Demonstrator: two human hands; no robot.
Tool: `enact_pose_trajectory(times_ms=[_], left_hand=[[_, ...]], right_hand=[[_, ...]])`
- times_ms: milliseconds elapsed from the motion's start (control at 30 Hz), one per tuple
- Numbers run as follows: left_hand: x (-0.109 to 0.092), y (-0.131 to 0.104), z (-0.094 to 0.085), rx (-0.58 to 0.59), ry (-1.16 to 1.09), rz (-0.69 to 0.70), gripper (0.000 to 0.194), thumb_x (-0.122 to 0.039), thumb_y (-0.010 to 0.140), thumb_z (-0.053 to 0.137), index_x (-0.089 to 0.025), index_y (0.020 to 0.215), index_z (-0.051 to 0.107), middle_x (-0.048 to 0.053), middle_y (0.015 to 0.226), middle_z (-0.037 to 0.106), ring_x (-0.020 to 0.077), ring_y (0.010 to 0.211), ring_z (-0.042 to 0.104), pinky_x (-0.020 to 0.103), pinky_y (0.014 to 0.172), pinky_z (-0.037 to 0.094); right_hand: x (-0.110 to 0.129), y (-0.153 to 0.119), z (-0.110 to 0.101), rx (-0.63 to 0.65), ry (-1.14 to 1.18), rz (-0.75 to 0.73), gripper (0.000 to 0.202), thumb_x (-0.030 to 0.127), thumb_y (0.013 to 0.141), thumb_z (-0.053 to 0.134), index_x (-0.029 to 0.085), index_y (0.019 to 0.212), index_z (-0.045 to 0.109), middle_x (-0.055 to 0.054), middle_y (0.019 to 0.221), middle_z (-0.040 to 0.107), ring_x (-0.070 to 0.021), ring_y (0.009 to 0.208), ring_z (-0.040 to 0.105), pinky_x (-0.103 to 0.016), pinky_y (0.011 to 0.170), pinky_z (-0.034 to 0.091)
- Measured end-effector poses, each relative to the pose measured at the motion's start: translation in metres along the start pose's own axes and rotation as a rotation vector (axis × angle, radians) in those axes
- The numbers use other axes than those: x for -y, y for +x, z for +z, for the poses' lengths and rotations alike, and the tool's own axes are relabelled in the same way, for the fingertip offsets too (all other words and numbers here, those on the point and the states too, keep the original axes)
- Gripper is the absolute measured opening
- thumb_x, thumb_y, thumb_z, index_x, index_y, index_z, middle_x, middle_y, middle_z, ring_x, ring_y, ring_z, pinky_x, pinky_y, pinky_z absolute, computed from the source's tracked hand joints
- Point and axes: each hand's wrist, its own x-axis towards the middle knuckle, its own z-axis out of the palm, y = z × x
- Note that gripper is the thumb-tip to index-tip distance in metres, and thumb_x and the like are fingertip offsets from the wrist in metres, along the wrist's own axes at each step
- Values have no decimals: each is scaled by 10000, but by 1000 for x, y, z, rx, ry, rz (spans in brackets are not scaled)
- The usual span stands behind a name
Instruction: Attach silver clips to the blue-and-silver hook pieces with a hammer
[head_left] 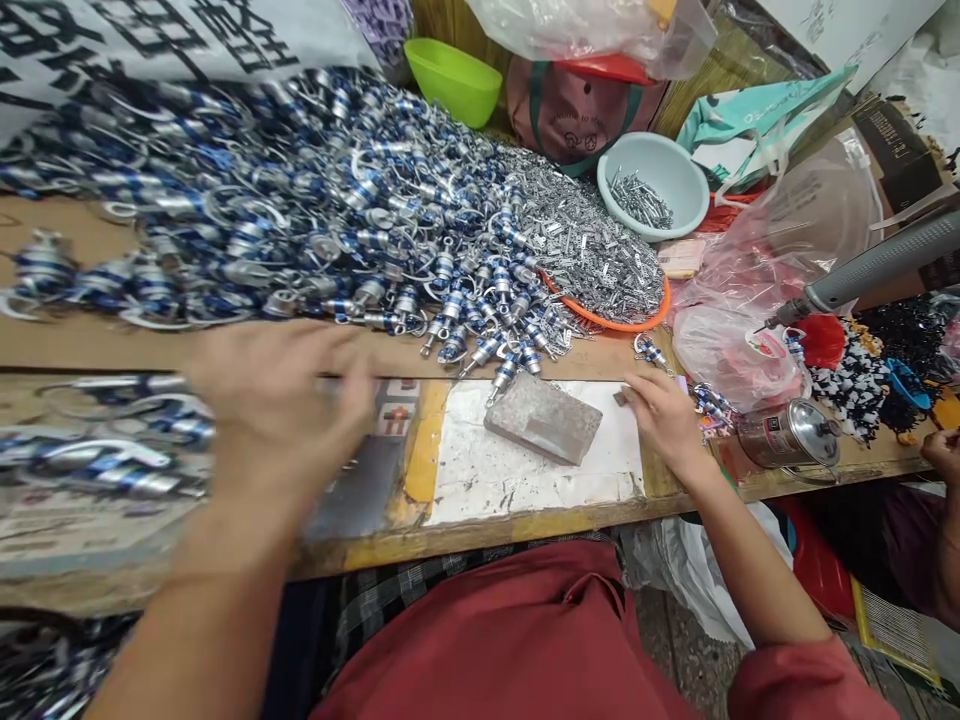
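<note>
My left hand [281, 400], smeared by motion, is over the front edge of the cardboard, beside the large heap of blue-and-silver metal fittings [330, 200]. Its fingers are too blurred to read. My right hand [660, 415] is closed in a pinch on a small brownish piece [622, 397] at the right end of the white sheet [472, 470]. Between my hands a grey rectangular block [544, 418] lies on that sheet, with several fittings [504, 372] touching or close behind it. One loose fitting [651, 352] sits just beyond my right hand.
An orange-rimmed tray [630, 324] is heaped with small metal links; behind it stands a pale blue bowl [690, 170] of pins. A power screwdriver [862, 270] juts in from the right above plastic bags. A metal pot [780, 437] stands near the edge. Another person's hand [941, 455] shows far right.
</note>
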Motion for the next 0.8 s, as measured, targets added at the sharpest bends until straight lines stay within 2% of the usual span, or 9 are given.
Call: enact_pose_trajectory(times_ms=[67,167,233,367,467,733,800], left_hand=[[-16,15,24,77,205,88,333,-358,858,421,-140,1005,627,138,1027,618,351,1066,526,486,917,361],[-25,28,53,123,245,84,264,-311,802,491,-170,965,644,132,908,608,344,918,574,418,752,417],[-21,31,62,127,235,77,236,-280,779,510,-203,953,650,112,864,601,318,858,588,386,711,415],[-10,28,56,78,137,76,225,-336,795,507,-214,877,677,93,852,636,288,859,602,382,778,428],[-10,26,47,16,28,44,216,-360,791,524,-221,784,690,71,835,664,258,850,616,371,800,445],[-38,18,35,-120,-278,-145,280,-411,741,635,-171,859,716,1,768,707,177,704,649,323,682,507],[-43,13,35,-97,-395,-144,253,-381,718,670,-174,853,720,1,750,717,167,674,655,309,657,527]], right_hand=[[10,27,16,75,-6,-86,264,220,917,439,207,1073,652,-67,1068,659,-182,984,603,-320,851,489],[24,59,40,221,-137,-152,333,169,919,421,185,1223,556,-100,1282,552,-202,1089,548,-325,883,452],[31,69,50,286,-249,-144,349,123,921,386,161,1232,540,-122,1308,522,-205,1076,540,-309,859,439],[37,70,54,339,-341,-127,344,75,924,309,143,1077,609,-122,1085,618,-202,965,543,-295,812,408],[36,69,48,339,-368,-88,323,53,902,320,125,999,619,-141,1017,612,-221,936,522,-309,773,391],[32,74,38,324,-384,-14,304,16,830,375,103,999,612,-151,978,588,-239,880,517,-318,697,377],[26,73,39,306,-364,-2,304,42,843,375,115,1018,612,-135,967,587,-231,871,522,-315,703,380]])
